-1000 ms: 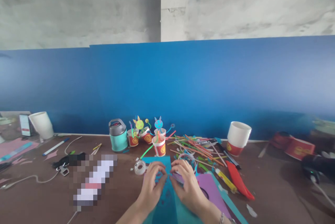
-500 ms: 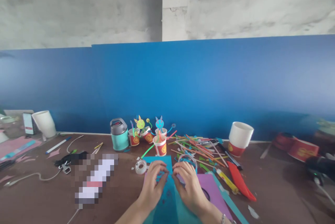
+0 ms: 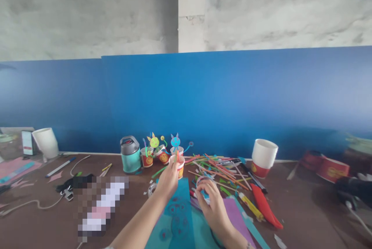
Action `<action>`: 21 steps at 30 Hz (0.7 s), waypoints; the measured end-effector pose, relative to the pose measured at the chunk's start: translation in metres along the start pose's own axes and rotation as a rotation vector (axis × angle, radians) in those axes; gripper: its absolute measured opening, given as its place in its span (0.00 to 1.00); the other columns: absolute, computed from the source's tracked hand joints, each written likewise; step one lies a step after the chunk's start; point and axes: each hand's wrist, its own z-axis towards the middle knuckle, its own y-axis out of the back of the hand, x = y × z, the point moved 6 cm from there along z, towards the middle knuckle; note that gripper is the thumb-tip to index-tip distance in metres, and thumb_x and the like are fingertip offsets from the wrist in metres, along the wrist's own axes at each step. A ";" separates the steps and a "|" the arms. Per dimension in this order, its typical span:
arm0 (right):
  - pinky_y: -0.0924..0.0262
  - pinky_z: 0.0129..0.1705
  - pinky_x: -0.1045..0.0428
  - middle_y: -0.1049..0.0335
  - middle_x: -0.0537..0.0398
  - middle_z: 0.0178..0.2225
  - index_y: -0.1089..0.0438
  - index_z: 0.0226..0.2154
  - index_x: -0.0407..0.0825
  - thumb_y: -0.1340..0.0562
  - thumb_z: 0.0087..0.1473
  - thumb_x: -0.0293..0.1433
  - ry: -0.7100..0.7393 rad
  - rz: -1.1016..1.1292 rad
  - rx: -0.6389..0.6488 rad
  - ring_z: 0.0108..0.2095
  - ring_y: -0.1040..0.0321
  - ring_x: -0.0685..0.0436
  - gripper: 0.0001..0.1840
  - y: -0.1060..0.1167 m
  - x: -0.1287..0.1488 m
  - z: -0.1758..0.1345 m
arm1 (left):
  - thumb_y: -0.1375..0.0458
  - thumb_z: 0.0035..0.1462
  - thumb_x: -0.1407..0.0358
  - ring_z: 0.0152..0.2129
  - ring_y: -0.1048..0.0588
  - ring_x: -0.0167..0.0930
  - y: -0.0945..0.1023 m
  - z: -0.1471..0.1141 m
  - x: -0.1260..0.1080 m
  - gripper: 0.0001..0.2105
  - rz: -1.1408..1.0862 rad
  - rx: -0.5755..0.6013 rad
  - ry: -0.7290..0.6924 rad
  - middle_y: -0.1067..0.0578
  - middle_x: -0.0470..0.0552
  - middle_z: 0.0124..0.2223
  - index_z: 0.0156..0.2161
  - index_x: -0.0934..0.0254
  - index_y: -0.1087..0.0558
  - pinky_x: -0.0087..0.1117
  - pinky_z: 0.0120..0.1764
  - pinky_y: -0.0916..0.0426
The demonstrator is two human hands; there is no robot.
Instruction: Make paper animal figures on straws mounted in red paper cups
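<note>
Currently, left hand [image 3: 168, 179] at the front paper cup [image 3: 180, 168]; right hand [image 3: 212, 202] loosely curled above the sheets.
The left hand's fingers meet the near left side of the cup, beside the orange straw [image 3: 178, 156] standing in it; whether they grip or merely touch cannot be told. The right hand's fingers bend toward the thumb; whether anything is held between them cannot be told. Beneath both arms lies a blue sheet [image 3: 178, 218] bearing a drawn figure, with a purple sheet [image 3: 236, 214] to the right. Loose straws [image 3: 221, 168] lie beyond the right hand. Behind the cup stand a blue cat-face figure [image 3: 175, 142], a yellow-green one [image 3: 154, 142] and, farther left, a teal container [image 3: 130, 162].
</note>
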 end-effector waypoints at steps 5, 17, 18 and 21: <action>0.36 0.39 0.49 0.29 0.51 0.35 0.37 0.38 0.51 0.41 0.55 0.34 -0.149 0.079 -0.129 0.37 0.31 0.42 0.08 0.024 0.006 0.020 | 0.54 0.62 0.68 0.36 0.23 0.35 0.018 -0.017 -0.038 0.13 0.167 0.146 -0.043 0.24 0.53 0.41 0.38 0.60 0.26 0.32 0.38 0.30; 0.40 0.30 0.52 0.34 0.65 0.22 0.43 0.42 0.52 0.42 0.46 0.24 -0.200 0.284 0.155 0.24 0.34 0.47 0.19 0.003 0.018 0.052 | 0.46 0.56 0.70 0.32 0.24 0.35 0.026 -0.039 -0.081 0.06 -0.043 0.204 -0.082 0.24 0.52 0.36 0.35 0.60 0.26 0.31 0.35 0.30; 0.40 0.29 0.52 0.34 0.65 0.21 0.43 0.41 0.52 0.42 0.45 0.24 -0.192 0.305 0.175 0.23 0.34 0.47 0.19 0.000 0.019 0.050 | 0.45 0.56 0.70 0.33 0.25 0.36 0.029 -0.036 -0.077 0.05 -0.028 0.132 -0.063 0.24 0.52 0.35 0.36 0.60 0.27 0.33 0.36 0.30; 0.41 0.28 0.53 0.34 0.67 0.20 0.43 0.40 0.52 0.43 0.45 0.22 -0.208 0.357 0.196 0.23 0.34 0.48 0.19 -0.006 0.019 0.047 | 0.43 0.51 0.71 0.40 0.26 0.41 0.031 -0.028 -0.062 0.14 -0.033 -0.030 0.001 0.24 0.56 0.41 0.44 0.63 0.30 0.42 0.42 0.31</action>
